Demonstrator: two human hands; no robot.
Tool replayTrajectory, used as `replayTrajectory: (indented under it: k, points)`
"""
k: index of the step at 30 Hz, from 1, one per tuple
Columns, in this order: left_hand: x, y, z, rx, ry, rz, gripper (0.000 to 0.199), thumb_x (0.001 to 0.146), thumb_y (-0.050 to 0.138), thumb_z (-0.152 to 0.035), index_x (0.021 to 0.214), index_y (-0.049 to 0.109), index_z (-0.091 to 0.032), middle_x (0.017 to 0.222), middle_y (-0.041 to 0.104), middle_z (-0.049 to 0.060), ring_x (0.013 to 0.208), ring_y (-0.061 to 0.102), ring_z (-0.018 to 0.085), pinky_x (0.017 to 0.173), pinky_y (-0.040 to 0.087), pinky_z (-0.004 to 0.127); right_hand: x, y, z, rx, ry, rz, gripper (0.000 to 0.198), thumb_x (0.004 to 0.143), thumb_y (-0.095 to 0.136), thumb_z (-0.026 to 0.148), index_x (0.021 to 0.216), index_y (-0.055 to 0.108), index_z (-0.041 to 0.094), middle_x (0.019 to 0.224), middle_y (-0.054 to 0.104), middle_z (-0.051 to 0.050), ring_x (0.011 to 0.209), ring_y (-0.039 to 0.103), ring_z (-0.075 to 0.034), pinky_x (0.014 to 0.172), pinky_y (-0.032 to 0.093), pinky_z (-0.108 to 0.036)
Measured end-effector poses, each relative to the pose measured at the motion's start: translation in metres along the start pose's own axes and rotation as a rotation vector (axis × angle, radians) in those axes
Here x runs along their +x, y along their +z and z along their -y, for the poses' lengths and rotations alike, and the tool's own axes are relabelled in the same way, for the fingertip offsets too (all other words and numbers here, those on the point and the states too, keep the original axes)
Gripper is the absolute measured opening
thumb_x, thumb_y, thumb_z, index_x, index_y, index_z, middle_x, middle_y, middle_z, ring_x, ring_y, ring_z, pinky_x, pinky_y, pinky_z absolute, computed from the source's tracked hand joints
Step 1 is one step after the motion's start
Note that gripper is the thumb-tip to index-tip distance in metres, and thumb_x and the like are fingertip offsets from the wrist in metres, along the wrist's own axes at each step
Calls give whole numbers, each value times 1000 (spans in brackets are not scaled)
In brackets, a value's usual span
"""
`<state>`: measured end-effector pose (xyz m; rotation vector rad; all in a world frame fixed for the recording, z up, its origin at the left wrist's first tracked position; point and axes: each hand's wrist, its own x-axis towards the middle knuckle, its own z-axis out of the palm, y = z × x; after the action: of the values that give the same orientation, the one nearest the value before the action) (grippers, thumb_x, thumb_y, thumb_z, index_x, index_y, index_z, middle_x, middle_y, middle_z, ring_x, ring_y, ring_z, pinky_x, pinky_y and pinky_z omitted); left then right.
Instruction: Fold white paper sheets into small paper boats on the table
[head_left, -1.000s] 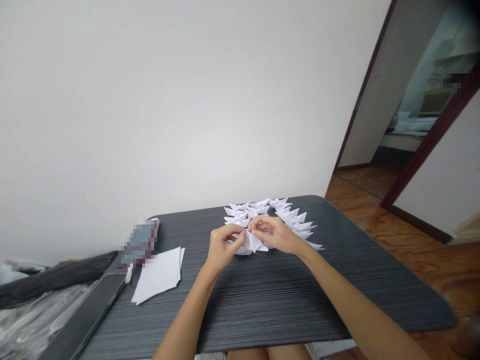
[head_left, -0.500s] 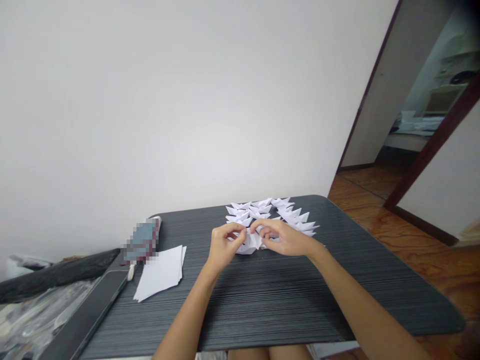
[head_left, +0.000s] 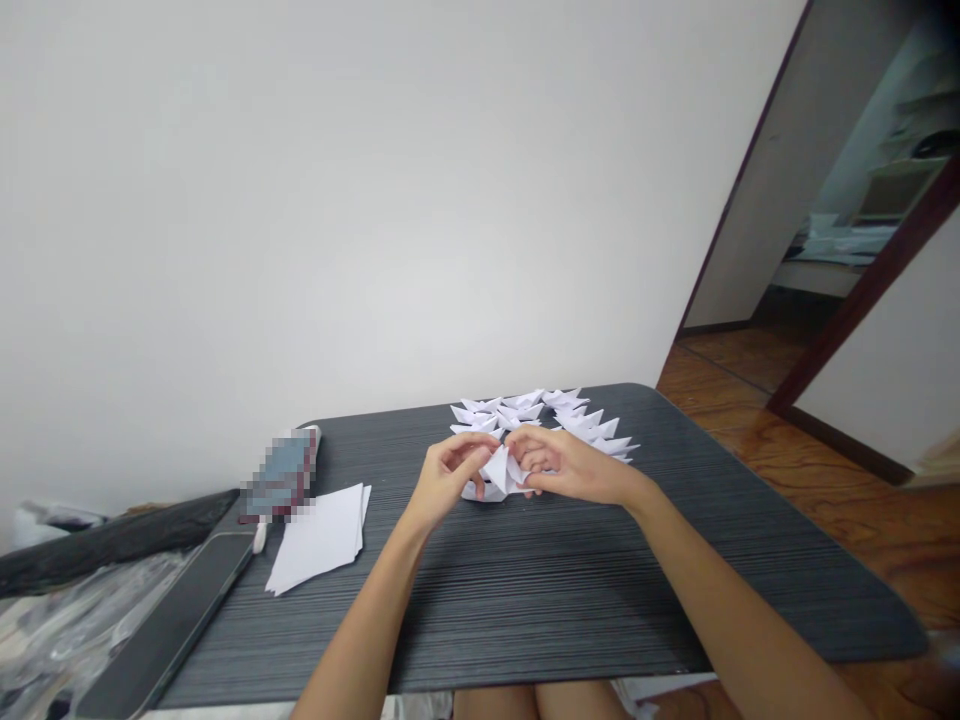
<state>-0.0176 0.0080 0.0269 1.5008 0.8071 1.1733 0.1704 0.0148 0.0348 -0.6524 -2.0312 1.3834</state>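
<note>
Between my two hands is a small piece of folded white paper (head_left: pixel 498 468), pointed at the top. My left hand (head_left: pixel 451 472) pinches its left side between thumb and fingers. On its right side, my right hand (head_left: pixel 555 464) grips it with curled fingers. Behind and around my hands stand several folded white paper boats (head_left: pixel 589 424) in rows on the dark table (head_left: pixel 540 590). Part of another white folded paper (head_left: pixel 486 493) shows just below the held piece; my fingers hide some of the boats.
A stack of white paper sheets (head_left: pixel 319 540) lies at the table's left. Beyond it is a blurred-out flat object (head_left: pixel 281 475). Plastic-wrapped items (head_left: pixel 97 620) and a long black roll (head_left: pixel 112 545) sit left of the table. A white wall (head_left: pixel 375 200) rises behind.
The held paper has turned so that a pointed, triangular face now shows between my hands. My fingers have shifted their hold slightly. The view has tilted a little.
</note>
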Motion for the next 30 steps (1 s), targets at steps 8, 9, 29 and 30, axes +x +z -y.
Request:
replayTrajectory:
  k: [8,9,29,30]
  points:
    - [0,-4,6,-126,15,115,29,66,64,-24,92,61,-11,71,57,3,47,51,7,37,45,18,-1,-1,6,0,1,-43,30,68,52,7,95,45,19,72,49,3,63,54,-8,58,46,-20]
    - [1,-4,7,-139,17,118,29,66,64,-22,93,61,-11,71,58,3,47,51,7,37,46,18,-1,-2,6,5,1,-46,31,67,52,6,95,45,19,73,49,3,63,54,-8,58,45,-20]
    - [2,-2,10,-226,83,113,29,58,70,-13,84,59,-11,87,55,6,59,54,9,37,49,17,-1,-2,10,-2,-47,-99,28,67,60,14,92,48,18,81,49,1,67,52,-7,62,43,-20]
    - [2,-2,10,-228,92,112,28,57,70,-13,83,59,-11,88,54,6,59,54,9,37,49,17,-1,-3,9,-4,-47,-99,29,67,61,14,92,48,18,82,49,1,67,52,-7,62,43,-20]
